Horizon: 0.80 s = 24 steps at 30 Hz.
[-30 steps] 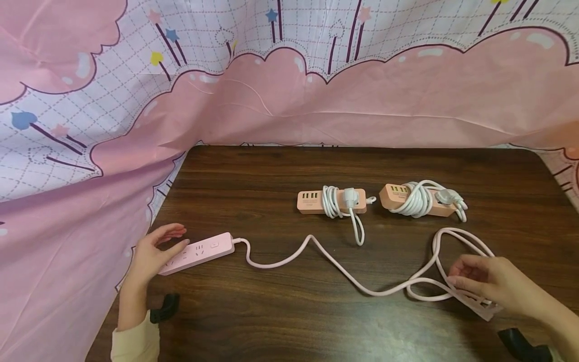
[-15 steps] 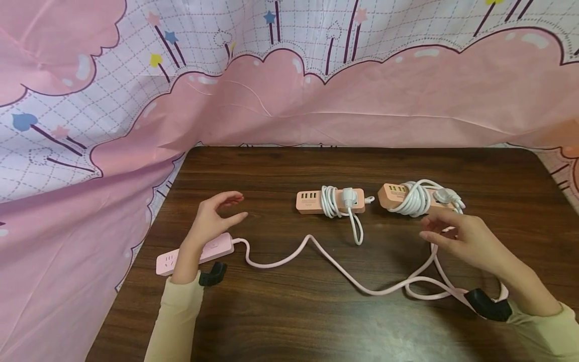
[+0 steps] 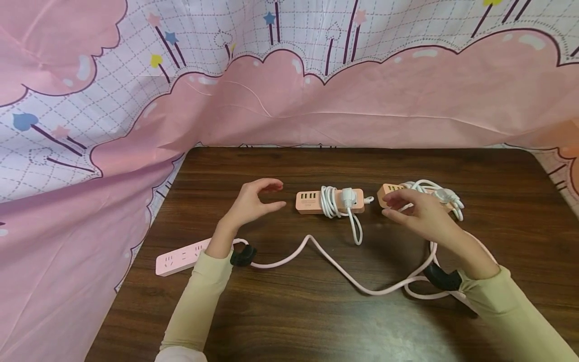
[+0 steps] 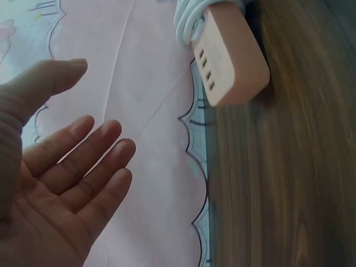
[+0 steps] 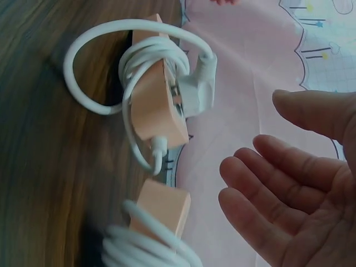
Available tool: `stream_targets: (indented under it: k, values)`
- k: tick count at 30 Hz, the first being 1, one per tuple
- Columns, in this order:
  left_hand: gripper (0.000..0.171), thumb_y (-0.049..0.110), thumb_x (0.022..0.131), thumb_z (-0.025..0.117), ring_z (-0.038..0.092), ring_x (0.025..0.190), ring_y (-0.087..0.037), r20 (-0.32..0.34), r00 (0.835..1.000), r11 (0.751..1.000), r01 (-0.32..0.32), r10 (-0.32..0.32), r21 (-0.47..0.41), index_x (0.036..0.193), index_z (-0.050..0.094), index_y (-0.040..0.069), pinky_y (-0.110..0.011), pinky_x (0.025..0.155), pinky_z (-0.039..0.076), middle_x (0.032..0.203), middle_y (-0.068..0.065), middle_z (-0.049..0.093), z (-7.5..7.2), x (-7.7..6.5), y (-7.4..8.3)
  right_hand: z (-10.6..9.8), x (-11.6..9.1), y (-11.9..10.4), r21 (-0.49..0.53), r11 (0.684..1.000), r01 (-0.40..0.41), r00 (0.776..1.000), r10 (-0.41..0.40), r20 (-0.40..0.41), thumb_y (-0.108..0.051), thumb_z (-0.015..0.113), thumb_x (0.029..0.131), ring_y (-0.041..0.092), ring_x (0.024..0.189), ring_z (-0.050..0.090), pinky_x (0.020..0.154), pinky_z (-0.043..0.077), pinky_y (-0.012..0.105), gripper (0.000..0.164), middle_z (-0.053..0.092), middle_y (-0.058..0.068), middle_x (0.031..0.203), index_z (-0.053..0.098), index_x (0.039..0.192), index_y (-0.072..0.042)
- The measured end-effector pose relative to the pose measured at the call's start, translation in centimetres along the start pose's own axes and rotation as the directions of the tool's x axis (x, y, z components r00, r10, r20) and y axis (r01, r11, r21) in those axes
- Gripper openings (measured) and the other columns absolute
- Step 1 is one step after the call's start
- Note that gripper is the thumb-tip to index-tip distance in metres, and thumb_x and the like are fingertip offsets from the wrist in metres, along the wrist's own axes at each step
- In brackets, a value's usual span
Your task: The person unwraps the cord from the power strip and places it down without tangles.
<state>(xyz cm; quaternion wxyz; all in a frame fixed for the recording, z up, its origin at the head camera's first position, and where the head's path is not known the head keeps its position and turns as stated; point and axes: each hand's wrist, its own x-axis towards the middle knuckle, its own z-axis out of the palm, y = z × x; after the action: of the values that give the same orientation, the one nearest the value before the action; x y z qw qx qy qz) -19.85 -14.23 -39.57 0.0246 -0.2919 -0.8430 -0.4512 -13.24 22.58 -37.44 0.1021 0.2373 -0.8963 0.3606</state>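
Note:
An orange power strip [image 3: 307, 202] lies mid-table with its white cord coiled round it and its white plug [image 3: 349, 196] on top. My left hand [image 3: 253, 205] hovers at its left end, thumb and fingers apart, holding nothing. A second orange power strip [image 3: 386, 191], also wound in white cord, sits to the right. In front of it hangs my right hand [image 3: 422, 213], fingers relaxed and nothing held, hiding part of it. In the right wrist view the first power strip [image 5: 150, 111] and its plug [image 5: 201, 89] lie left of the bare fingers [image 5: 250, 217].
A pink power strip [image 3: 178, 259] lies at the left, partly behind my left forearm. Its pink cord [image 3: 334, 264] snakes across the wooden table [image 3: 316, 327] to loops under my right forearm. A patterned pink cloth [image 3: 407, 110] hangs behind the table.
My left hand has left the pink power strip and moved right and away from me. My right hand has left the pink cord's end and moved left and forward to the orange strips.

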Motion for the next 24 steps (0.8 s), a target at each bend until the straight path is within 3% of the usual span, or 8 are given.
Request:
stream_targets:
  k: [4,9,17,24]
  values:
    - [0.042,0.004,0.074,0.078,0.060,0.101,-0.030,0.027,1.000,1.000,-0.006,0.006,0.000,0.111,0.061,-0.006,-0.038,0.091,0.047,0.107,-0.021,0.064,1.0,1.2,-0.1,0.8,1.0,-0.1,0.010,1.000,-0.002,1.000,0.002,-0.016,-0.001,0.073,0.078,0.007,0.075,0.060,0.062,0.049,0.015,0.020,0.067,0.004,0.082,0.067,0.096,0.000]
    - [0.041,0.004,0.074,0.077,0.060,0.099,-0.033,0.051,0.999,1.000,0.002,-0.002,0.014,0.110,0.061,-0.006,-0.041,0.090,0.047,0.105,-0.019,0.065,2.1,2.3,-0.4,1.7,2.0,-0.3,0.029,0.997,-0.077,0.997,0.077,0.010,-0.006,0.071,0.081,0.014,0.075,0.060,0.063,0.051,0.020,0.017,0.066,0.006,0.080,0.066,0.096,0.001]
    - [0.046,0.006,0.074,0.078,0.059,0.100,-0.033,0.080,0.995,0.998,0.053,-0.056,0.034,0.114,0.059,-0.007,-0.041,0.089,0.046,0.108,-0.023,0.063,3.4,3.1,-1.4,3.3,3.2,-0.4,0.073,0.992,-0.101,0.995,0.102,-0.006,-0.004,0.069,0.082,0.022,0.074,0.061,0.062,0.050,0.021,0.017,0.067,0.011,0.080,0.065,0.096,0.006]
    - [0.062,0.011,0.074,0.079,0.055,0.106,-0.031,0.158,0.980,0.987,0.107,-0.124,0.117,0.125,0.051,-0.009,-0.038,0.093,0.043,0.117,-0.022,0.059,4.3,3.6,-2.0,4.1,3.7,-0.3,0.073,0.988,-0.133,0.991,0.135,-0.018,-0.010,0.067,0.086,0.023,0.077,0.063,0.068,0.053,0.037,0.019,0.068,0.013,0.084,0.065,0.097,0.005]
